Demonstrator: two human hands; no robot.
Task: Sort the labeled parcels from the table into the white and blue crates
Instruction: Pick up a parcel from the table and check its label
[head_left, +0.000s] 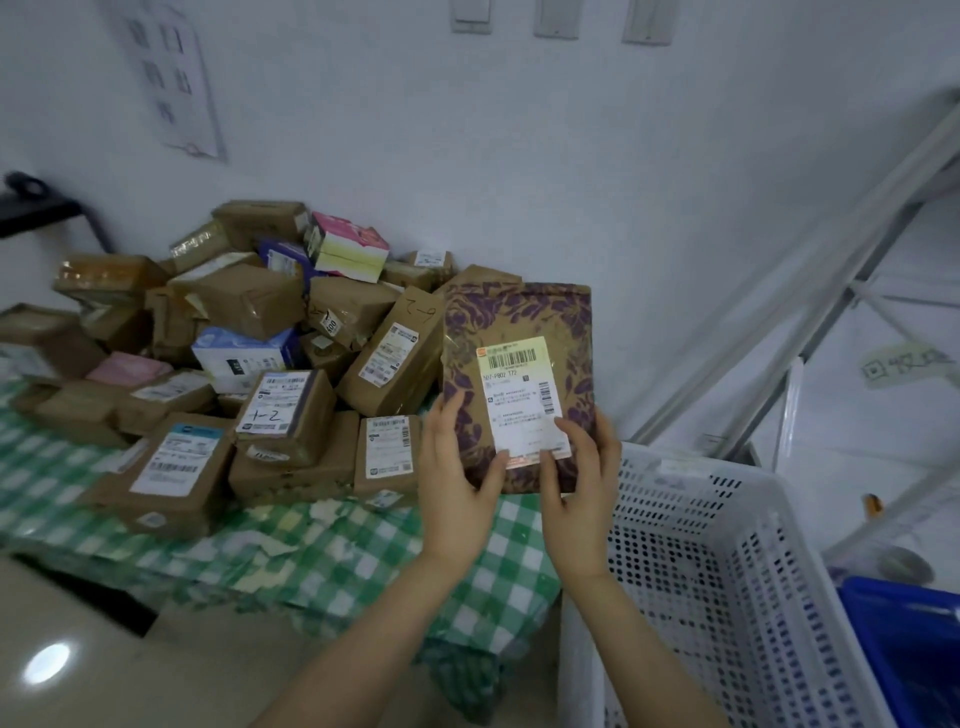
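A flat brown parcel (519, 332) printed with purple flowers is held upright in the air, just to the left of the white crate (675, 519) and above its near-left corner. Its white shipping label (519, 395) faces the camera. Both hands hold the parcel's lower part: the left hand (457, 483) pinches the edge farther from the crate, and the right hand (582, 483) grips the edge nearer the crate with its thumb on the label.

Left of the crate stands the counter (332, 561) under a green checked cloth. It carries a crowded heap of cardboard boxes (249, 332), one marked "1-2" (283, 410). The held parcel hides the part of the heap closest to the crate.

A blue crate (904, 649) sits against the white crate's right side. Beyond the white crate, a pale metal shelf frame (810, 291) slants up along the wall.
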